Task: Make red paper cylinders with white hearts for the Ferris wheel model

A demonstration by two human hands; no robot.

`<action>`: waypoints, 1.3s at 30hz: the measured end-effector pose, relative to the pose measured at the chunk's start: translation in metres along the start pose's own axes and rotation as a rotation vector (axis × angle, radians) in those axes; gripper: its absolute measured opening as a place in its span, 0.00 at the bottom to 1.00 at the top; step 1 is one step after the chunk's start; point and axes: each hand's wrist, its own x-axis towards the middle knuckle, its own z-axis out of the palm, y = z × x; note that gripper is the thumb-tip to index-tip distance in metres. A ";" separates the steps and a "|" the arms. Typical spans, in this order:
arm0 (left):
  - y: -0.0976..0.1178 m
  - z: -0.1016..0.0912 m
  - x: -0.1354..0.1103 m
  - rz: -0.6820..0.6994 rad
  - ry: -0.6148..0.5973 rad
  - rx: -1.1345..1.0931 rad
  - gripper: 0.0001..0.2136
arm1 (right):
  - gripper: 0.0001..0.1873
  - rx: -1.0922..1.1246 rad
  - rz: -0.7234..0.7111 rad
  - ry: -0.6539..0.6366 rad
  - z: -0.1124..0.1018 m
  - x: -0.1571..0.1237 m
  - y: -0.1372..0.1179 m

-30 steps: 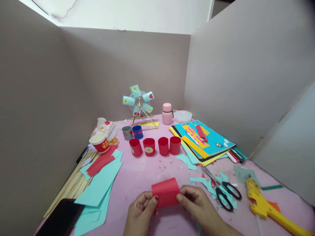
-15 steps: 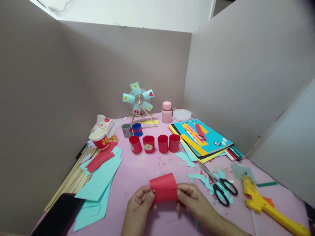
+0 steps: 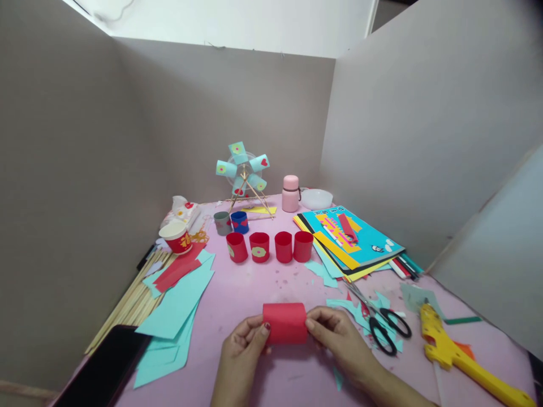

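Observation:
Between my two hands is a rolled red paper tube, lying sideways just above the pink tabletop. My left hand pinches its left end, thumb on the near face. At the other end, my right hand grips the tube's edge between thumb and fingers. Beyond them stand red paper cups in a row; one red cup bears a green flower, while another red cup looks plain. Scissors with black handles lie open to the right of my right hand, over blue paper scraps.
A yellow glue gun lies at the right. Blue paper sheets, wooden sticks and a phone are on the left. Behind stand a paper pinwheel-like model on sticks, a pink bottle and stacked coloured sheets.
The red paper has turned from a tilted roll with a visible slit at its right edge to a level, closed-looking tube. The whole view has shifted slightly.

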 end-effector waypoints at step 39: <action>0.009 0.003 -0.024 1.049 -0.124 0.545 0.15 | 0.13 -0.300 -0.453 0.027 0.000 -0.004 -0.002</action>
